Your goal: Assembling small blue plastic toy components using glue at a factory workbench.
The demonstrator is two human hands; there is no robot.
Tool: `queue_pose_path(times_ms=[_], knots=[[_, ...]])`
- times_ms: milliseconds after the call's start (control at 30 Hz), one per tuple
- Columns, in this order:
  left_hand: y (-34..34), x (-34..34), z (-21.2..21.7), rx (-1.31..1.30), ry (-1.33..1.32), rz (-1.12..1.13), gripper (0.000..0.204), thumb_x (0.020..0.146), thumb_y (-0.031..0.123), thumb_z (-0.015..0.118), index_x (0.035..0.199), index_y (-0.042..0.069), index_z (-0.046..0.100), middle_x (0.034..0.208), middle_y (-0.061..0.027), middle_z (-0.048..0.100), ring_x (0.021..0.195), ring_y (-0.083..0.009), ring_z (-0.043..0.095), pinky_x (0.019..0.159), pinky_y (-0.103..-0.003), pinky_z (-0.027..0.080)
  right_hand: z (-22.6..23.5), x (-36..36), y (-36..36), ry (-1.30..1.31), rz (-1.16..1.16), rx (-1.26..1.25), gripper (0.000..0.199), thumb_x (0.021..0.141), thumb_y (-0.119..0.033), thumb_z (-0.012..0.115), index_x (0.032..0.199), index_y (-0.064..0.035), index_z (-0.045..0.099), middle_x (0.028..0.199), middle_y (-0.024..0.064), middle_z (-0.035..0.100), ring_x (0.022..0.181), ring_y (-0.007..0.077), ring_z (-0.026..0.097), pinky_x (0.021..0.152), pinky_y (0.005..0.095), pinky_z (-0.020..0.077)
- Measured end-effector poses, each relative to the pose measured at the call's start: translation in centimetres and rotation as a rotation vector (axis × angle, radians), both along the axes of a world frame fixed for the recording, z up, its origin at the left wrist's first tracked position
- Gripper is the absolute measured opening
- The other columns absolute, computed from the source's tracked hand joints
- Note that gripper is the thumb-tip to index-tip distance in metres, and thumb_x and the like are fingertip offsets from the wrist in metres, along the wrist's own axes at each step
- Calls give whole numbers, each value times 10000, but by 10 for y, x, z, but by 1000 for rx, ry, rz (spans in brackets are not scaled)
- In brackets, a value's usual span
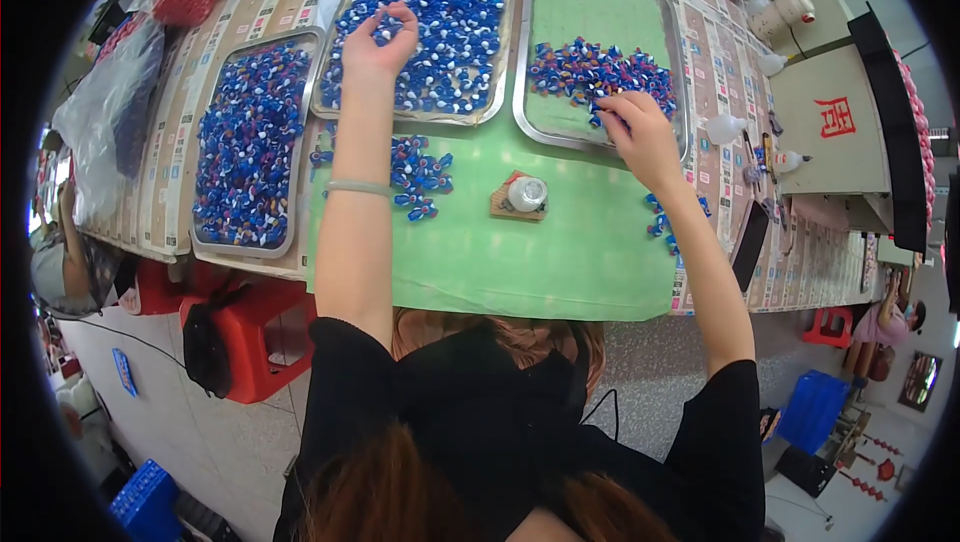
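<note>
My left hand is over a metal tray packed with small blue-and-white pieces. Its thumb and fingers curl into a pinch, and whatever is between the tips is too small to make out. At the near edge of a second tray, lined in green, my right hand is pinched closed. A small blue piece shows at its fingertips. A heap of small blue pieces with reddish and orange parts lies just beyond that hand.
A narrower tray of similar pieces sits at the left. On the green mat are a small clear jar on a brown block and loose blue pieces, with more pieces at right. White bottles and a phone-like black slab lie farther right.
</note>
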State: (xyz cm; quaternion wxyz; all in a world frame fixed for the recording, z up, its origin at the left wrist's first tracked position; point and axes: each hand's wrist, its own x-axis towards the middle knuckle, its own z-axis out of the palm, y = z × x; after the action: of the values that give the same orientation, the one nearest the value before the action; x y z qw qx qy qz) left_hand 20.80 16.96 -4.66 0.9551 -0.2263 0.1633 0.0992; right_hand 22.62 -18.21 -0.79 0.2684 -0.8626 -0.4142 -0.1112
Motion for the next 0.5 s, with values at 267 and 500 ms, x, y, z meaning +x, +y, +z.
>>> queue_pose_path(times_ms=[267, 500], knots=[[-14, -14, 13, 77, -125, -180, 149, 810, 21, 485, 931, -65, 467, 835, -142, 521, 702, -202, 542, 551, -247, 511, -23, 10, 56, -120, -206, -465, 174, 753, -192, 584, 865, -59, 577, 779, 116, 571, 720, 287, 583, 608, 386, 475], [-72, -97, 60, 535, -125, -354, 242, 890, 272, 475, 994, 54, 494, 773, -39, 473, 648, -108, 459, 410, -155, 390, -25, 6, 59, -43, -235, -483, 209, 749, -98, 489, 930, -59, 586, 868, 143, 581, 744, 297, 606, 649, 406, 493]])
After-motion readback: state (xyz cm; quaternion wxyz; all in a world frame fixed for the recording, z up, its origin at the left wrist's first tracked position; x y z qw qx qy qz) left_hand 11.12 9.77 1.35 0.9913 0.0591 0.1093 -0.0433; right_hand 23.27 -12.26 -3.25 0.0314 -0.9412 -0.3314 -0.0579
